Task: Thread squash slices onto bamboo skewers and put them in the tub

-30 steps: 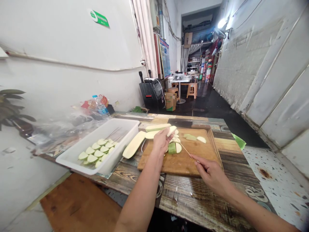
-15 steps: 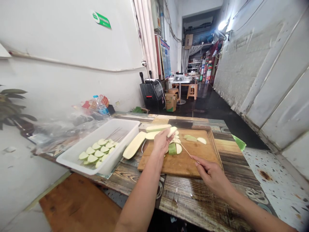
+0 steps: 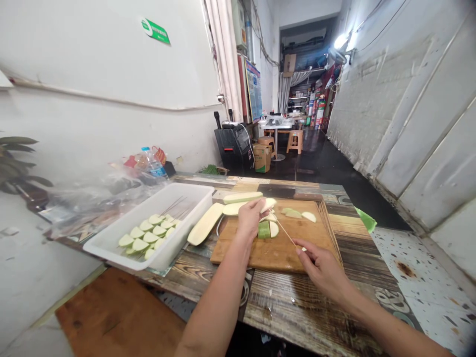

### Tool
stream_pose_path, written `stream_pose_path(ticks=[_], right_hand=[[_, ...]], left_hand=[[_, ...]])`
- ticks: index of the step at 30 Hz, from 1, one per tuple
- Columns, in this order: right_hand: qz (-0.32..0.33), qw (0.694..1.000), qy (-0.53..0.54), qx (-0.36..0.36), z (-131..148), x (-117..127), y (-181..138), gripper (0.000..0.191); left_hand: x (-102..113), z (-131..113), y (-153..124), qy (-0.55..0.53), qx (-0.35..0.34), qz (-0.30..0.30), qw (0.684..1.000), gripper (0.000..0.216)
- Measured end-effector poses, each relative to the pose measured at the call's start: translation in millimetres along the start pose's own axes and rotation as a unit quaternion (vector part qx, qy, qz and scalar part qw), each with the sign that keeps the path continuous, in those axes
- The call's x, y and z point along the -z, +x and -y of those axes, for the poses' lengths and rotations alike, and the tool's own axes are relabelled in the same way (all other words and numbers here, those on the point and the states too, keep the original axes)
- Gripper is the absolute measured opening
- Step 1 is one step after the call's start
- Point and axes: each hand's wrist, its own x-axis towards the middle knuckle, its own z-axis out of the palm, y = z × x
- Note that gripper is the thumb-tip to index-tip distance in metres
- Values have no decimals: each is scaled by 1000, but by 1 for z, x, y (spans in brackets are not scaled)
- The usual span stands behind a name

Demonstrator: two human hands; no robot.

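My left hand (image 3: 249, 218) pinches a pale slice of zucchini (image 3: 268, 204) above the wooden cutting board (image 3: 301, 235). My right hand (image 3: 320, 265) grips the lower part of a thin wooden skewer (image 3: 285, 231), whose upper end meets the slice at my left fingers; how far it goes in is hidden. A small pale thing shows by the right fingertips, too small to name. Below the left hand lies a cut green-skinned zucchini chunk (image 3: 264, 230). More thin slices (image 3: 292, 213) lie towards the board's far side.
Left of the board are peeled-looking long zucchini pieces (image 3: 206, 224). A white plastic tray (image 3: 92, 245) holds rows of skewered slices (image 3: 150, 236). Loose skewers (image 3: 330, 225) line the board's right edge. Plastic bags and a water bottle (image 3: 154, 161) stand at the back left.
The slice in my left hand has tilted and shifted slightly right and down. My right hand still holds the skewer in nearly the same place; the view has moved a little.
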Motion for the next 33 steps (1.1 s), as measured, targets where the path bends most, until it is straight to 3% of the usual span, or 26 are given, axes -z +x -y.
stream_pose_path(ticks=[4, 11, 18, 33], right_hand=[[-17, 999, 41, 0, -1, -3, 4, 32], [-19, 993, 112, -32, -10, -16, 3, 33], [-2, 982, 179, -52, -16, -24, 3, 31], [-13, 980, 187, -60, -12, -21, 4, 28]], left_hand=[[-5, 8, -3, 15, 11, 19, 1000, 18], [-12, 16, -6, -115, 119, 43, 985, 14], [-16, 19, -10, -143, 108, 31, 983, 11], [-21, 19, -18, -121, 83, 27, 989, 4]])
